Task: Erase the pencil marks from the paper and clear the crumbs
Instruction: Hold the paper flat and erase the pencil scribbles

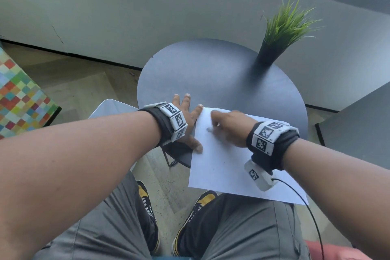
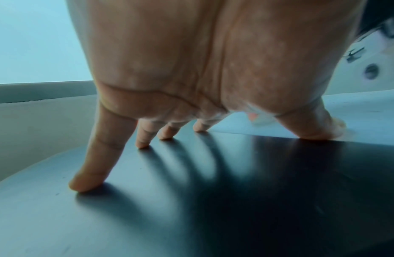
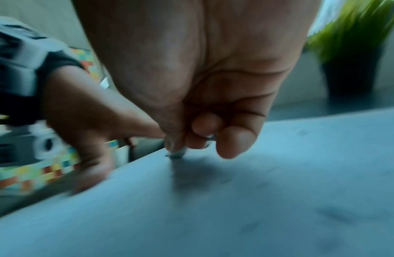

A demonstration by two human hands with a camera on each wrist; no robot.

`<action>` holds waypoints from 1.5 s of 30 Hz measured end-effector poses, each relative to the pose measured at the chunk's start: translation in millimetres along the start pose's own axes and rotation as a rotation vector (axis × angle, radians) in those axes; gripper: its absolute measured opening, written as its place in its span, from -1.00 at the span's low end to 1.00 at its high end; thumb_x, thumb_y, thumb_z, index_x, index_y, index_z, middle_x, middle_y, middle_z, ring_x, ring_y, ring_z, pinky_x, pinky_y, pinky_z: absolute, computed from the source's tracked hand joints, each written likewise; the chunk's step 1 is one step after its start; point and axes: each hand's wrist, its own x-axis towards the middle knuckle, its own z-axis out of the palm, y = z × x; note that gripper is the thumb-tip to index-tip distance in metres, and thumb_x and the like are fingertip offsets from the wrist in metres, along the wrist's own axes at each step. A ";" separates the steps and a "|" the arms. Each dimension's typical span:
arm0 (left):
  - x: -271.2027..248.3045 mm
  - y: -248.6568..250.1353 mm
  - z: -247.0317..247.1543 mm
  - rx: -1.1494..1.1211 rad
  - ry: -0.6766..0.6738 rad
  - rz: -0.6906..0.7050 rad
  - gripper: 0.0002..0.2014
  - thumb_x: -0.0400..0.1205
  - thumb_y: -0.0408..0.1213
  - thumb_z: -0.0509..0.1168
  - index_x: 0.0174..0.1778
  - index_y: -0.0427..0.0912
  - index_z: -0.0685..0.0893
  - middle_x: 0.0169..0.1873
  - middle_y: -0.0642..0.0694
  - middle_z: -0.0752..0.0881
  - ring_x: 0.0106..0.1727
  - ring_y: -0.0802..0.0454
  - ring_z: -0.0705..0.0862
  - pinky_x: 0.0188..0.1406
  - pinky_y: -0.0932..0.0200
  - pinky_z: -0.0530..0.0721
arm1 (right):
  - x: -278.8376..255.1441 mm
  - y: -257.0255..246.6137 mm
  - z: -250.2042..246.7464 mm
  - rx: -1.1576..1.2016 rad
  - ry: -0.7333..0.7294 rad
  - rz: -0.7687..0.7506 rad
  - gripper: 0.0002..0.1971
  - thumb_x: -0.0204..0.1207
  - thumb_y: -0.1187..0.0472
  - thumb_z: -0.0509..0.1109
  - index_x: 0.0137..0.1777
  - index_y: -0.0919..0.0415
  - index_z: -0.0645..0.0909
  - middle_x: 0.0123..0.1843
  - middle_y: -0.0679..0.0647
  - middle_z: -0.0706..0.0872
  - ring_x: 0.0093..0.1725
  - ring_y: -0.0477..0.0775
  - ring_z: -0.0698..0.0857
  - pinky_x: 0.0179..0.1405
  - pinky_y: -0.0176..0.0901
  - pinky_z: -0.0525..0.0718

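A white sheet of paper (image 1: pixel 221 164) lies on the round dark table (image 1: pixel 221 74), and its near end hangs over the table's edge. My left hand (image 1: pixel 190 116) is spread flat. Its thumb and forefinger press the sheet's left edge and the other fingers rest on the tabletop (image 2: pixel 213 208). My right hand (image 1: pixel 223 124) is curled and blurred over the sheet's upper left part. It pinches a small pale eraser (image 3: pixel 176 153) whose tip touches the paper (image 3: pixel 235 208). Faint grey pencil smudges (image 3: pixel 332 215) show on the sheet nearby.
A black pot with green grass-like leaves (image 1: pixel 272 48) stands at the table's far right. A grey wall runs behind it. A checked multicoloured surface (image 1: pixel 19 95) is at the left, a white seat (image 1: pixel 114 107) is beside the table, and another grey tabletop (image 1: pixel 358 129) is at the right.
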 end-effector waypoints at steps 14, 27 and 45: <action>-4.3 -0.5 9.8 -0.086 0.065 0.047 0.15 0.17 0.71 0.18 0.61 0.49 -0.22 0.72 -0.01 -0.27 0.72 -0.25 -0.23 0.45 -0.65 0.07 | -15.6 41.1 1.2 0.243 0.039 0.152 -0.79 0.60 -0.15 0.31 -0.01 -0.04 0.51 -0.22 -0.06 0.66 -0.27 0.00 0.62 -0.30 -0.13 0.56; -2.6 9.3 -3.3 -0.021 -0.026 0.049 0.20 0.24 0.60 0.32 0.66 0.40 -0.26 0.70 -0.20 -0.31 0.67 -0.49 -0.27 0.43 -0.59 0.27 | -7.3 15.4 -0.2 0.108 0.021 -0.005 -0.78 0.62 -0.09 0.26 0.02 0.05 0.53 -0.14 -0.01 0.63 -0.16 0.14 0.59 -0.21 -0.14 0.49; -2.4 13.0 5.0 0.016 -0.032 0.030 0.28 0.19 0.69 0.22 0.65 0.33 -0.39 0.67 -0.22 -0.43 0.65 -0.49 -0.36 0.47 -0.64 0.18 | -26.2 -2.2 13.6 0.038 -0.019 -0.107 -0.75 0.65 -0.07 0.19 0.05 0.13 0.47 -0.10 0.16 0.69 -0.11 0.26 0.60 -0.13 0.01 0.60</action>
